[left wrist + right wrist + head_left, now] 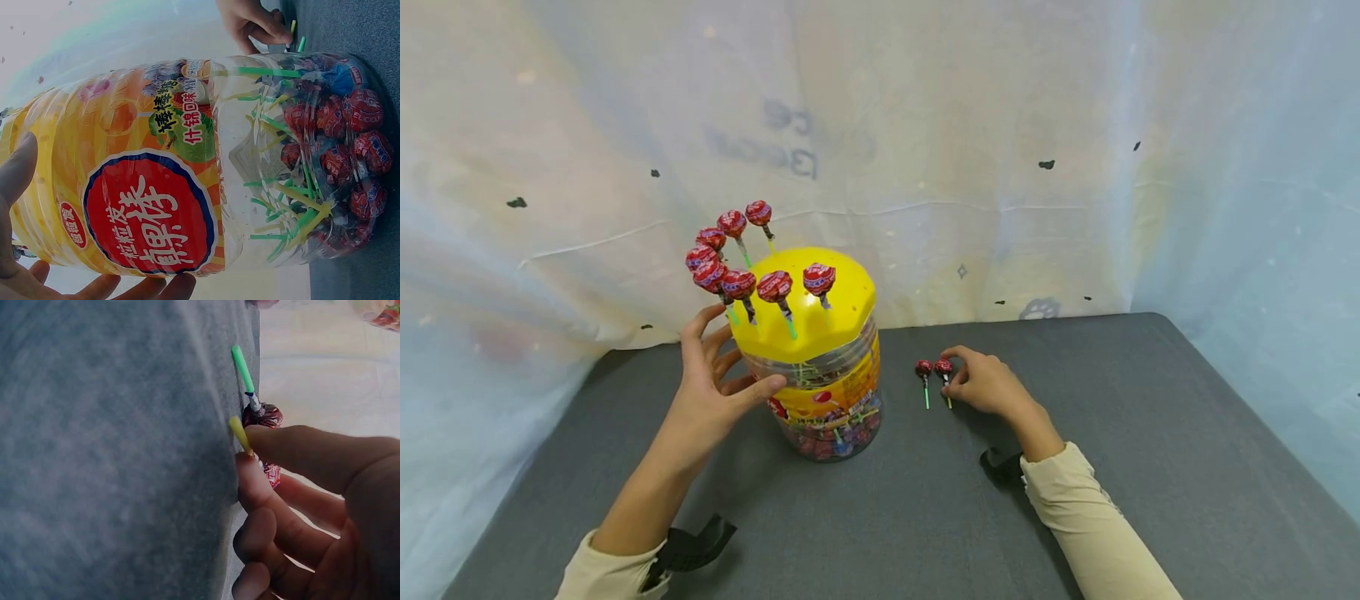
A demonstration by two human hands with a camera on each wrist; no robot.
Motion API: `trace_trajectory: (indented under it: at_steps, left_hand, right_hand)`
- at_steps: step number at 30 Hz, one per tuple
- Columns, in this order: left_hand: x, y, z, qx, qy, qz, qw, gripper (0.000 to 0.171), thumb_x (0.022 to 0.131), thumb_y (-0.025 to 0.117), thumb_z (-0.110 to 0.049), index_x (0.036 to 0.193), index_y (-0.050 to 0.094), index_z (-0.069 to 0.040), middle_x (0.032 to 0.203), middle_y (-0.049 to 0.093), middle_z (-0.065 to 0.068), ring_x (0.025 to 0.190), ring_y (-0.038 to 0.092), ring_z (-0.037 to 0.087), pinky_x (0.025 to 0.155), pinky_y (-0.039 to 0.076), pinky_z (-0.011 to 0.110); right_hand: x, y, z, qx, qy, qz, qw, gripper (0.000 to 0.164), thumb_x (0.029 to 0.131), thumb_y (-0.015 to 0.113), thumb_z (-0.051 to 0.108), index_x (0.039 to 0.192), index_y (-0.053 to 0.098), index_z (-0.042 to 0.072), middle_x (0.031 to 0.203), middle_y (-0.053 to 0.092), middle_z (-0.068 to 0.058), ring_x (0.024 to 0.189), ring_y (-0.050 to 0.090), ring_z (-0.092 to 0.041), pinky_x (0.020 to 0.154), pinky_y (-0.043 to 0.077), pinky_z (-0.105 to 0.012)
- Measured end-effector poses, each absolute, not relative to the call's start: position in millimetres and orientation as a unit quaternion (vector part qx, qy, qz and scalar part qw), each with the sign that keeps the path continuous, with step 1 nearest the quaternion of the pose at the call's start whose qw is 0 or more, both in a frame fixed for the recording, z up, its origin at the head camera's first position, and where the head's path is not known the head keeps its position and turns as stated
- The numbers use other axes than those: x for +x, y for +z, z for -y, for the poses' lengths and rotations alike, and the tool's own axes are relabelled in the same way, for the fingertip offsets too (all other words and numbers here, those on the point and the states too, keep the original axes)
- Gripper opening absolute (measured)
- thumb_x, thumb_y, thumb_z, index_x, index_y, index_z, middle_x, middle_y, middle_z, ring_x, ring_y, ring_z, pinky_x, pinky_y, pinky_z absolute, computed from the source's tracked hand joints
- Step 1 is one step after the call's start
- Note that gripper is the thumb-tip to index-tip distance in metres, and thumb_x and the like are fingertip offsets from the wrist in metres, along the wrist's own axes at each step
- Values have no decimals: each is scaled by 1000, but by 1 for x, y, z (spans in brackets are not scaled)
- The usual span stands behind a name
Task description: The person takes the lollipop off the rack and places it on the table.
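Note:
A clear plastic jar (842,433) with an orange printed label (150,206) and a yellow lid (842,325) stands on the table. My left hand (715,392) grips its upper side, thumb in front and fingers round the left. Several red-wrapped lollipops (775,287) stick up by their sticks from the lid's rim. More lollipops (337,162) fill the jar's bottom. To the jar's right, my right hand (992,383) pinches a lollipop (943,367) by its yellow stick (239,432), with thumb and finger. Beside it lies another lollipop (923,368) with a green stick (242,369).
The grey table (910,525) ends at a pale, translucent curtain (940,150) hanging behind it. Black straps (696,546) hang from both wrists near the cuffs. The lollipops rising from the lid stand close above my left fingers.

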State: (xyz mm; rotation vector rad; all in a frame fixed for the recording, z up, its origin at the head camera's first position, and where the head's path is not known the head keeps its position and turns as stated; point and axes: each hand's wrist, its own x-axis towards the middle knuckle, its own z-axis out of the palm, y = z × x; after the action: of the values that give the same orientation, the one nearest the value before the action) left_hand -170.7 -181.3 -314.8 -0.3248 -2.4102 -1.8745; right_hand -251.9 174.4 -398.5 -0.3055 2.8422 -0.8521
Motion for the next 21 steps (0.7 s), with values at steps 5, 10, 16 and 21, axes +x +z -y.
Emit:
trace_trajectory:
  at_steps: [5, 10, 16, 21]
  left_hand:
    - [-172, -314, 182, -107, -607, 787, 35, 94, 94, 69, -16, 150, -2, -42, 163, 16, 5, 144, 30, 32, 111, 34, 52]
    - [-171, -314, 181, -107, -611, 783, 33, 94, 94, 70, -15, 150, -1, -42, 163, 15, 6, 144, 30, 33, 112, 33, 55]
    - [-172, -314, 181, -110, -600, 791, 38, 94, 94, 69, -17, 150, -2, -42, 162, 16, 7, 143, 31, 32, 110, 36, 51]
    - [-171, -315, 181, -111, -607, 786, 37, 94, 93, 70, -15, 150, -1, -42, 163, 15, 7, 143, 30, 33, 111, 34, 55]
  right_hand:
    - [-252, -399, -175, -102, -286, -950, 78, 57, 90, 74, 20, 142, 51, 11, 84, 69, 0, 64, 57, -13, 59, 43, -29]
    - [-251, -398, -175, -104, -285, -950, 76, 58, 90, 74, 20, 142, 51, 11, 84, 69, 0, 65, 57, -13, 59, 43, -30]
    - [-251, -397, -176, -106, -284, -950, 72, 57, 90, 74, 20, 141, 51, 11, 85, 69, 0, 66, 58, -13, 60, 43, -30]
    - [-250, -395, -175, -108, -280, -951, 69, 58, 90, 74, 21, 142, 50, 12, 87, 71, 0, 67, 59, -12, 62, 44, -30]
